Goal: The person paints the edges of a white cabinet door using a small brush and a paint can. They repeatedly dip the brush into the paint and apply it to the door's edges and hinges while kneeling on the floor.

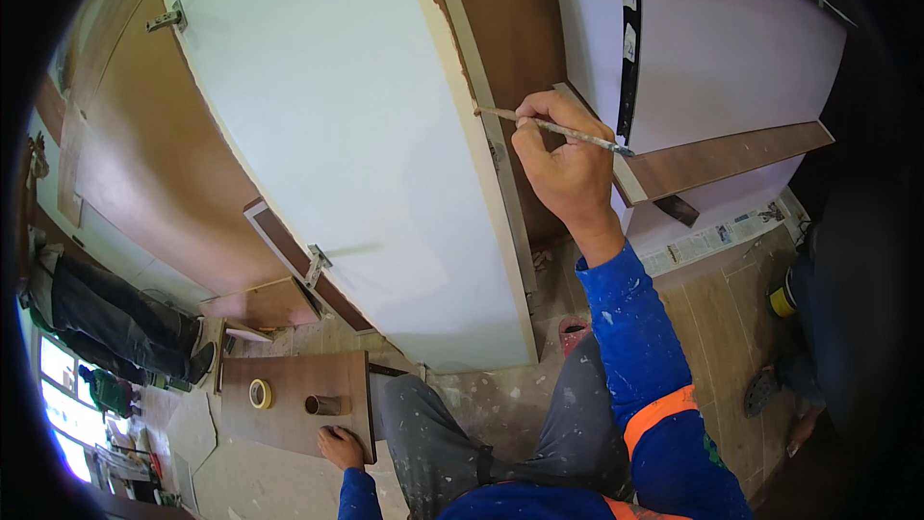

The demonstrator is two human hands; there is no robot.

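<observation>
A thin paintbrush [577, 133] is held in my right hand [570, 159], its brown tip at the edge of a white cabinet door [346, 123]. Cream masking tape [480, 152] runs along that side of the door, with brown paint on part of its outer edge. Two metal hinges [317, 265] stick out from the door's other side. My left hand [341, 446] rests at the edge of a wood-look board [289, 375]; whether it holds something cannot be told. On the board are a brown cup [323, 405] and a roll of masking tape [260, 393].
To the right, a brown-edged shelf panel [729, 159] juts from a white cabinet above newspaper [722, 235]. A pink container [574, 332] stands by my knee. People stand at the far left [108, 310] and right [783, 383]. A panel [267, 303] leans at the left.
</observation>
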